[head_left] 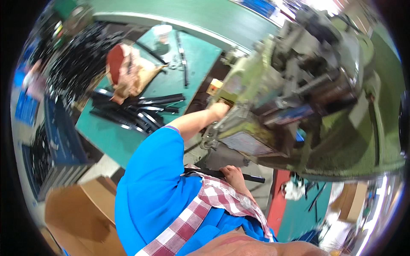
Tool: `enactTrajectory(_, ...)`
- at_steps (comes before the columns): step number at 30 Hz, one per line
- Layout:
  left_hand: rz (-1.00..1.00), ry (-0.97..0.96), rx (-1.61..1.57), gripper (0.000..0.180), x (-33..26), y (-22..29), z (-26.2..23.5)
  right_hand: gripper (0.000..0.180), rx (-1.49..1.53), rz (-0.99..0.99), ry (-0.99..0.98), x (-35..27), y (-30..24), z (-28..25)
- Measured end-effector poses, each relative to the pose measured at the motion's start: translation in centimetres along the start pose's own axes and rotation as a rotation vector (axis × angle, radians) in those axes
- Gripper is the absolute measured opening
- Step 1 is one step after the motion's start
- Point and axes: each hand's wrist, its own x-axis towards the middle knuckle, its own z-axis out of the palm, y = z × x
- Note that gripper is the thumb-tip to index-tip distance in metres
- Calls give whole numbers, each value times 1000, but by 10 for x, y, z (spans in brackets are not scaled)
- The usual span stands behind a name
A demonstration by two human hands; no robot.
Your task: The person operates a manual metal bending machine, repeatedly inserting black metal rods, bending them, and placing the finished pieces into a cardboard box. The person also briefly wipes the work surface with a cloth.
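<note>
My left arm reaches up to a large green machine [273, 102]. My left hand [219, 110] is at its near left side, beside a metal fitting, and its fingers are hidden by the machine. At my waist, in front of the checked apron [215, 183], my right hand [234, 176] is closed around a long black strip [254, 178]. The strip lies crosswise, one end sticking out to the right. On the green table [102, 132] at the left lies a pile of similar black strips [145, 114].
A crumpled cloth bundle with a red part [136, 72], a white cup [162, 32] and another strip [182, 57] are on the green table. Stacked black pieces [81, 59] fill the far left. An open cardboard box [81, 209] stands beside me at the lower left.
</note>
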Motion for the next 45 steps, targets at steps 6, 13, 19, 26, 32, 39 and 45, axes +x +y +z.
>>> enactTrajectory(6,182,80,-693,28,-95,22,3,26,34,-98,115,-8,20,-17)
enactTrajectory(13,131,252,-405,27,-159,85,-36,31,57,-193,305,-18,66,-14)
enactTrajectory(19,2,-63,-594,18,-176,95,-74,43,-22,-212,345,3,103,-3)
enactTrajectory(26,-150,-281,-1004,19,-193,106,-96,28,24,-340,444,15,90,-13)
enactTrajectory(32,-217,-166,-905,29,-210,112,-86,35,155,-362,321,11,63,-22)
enactTrajectory(39,-216,-256,-780,36,-244,145,-127,49,-21,-129,248,31,26,-33)
enactTrajectory(45,-152,-210,-478,37,-225,133,-105,63,-53,-48,352,34,0,-40)
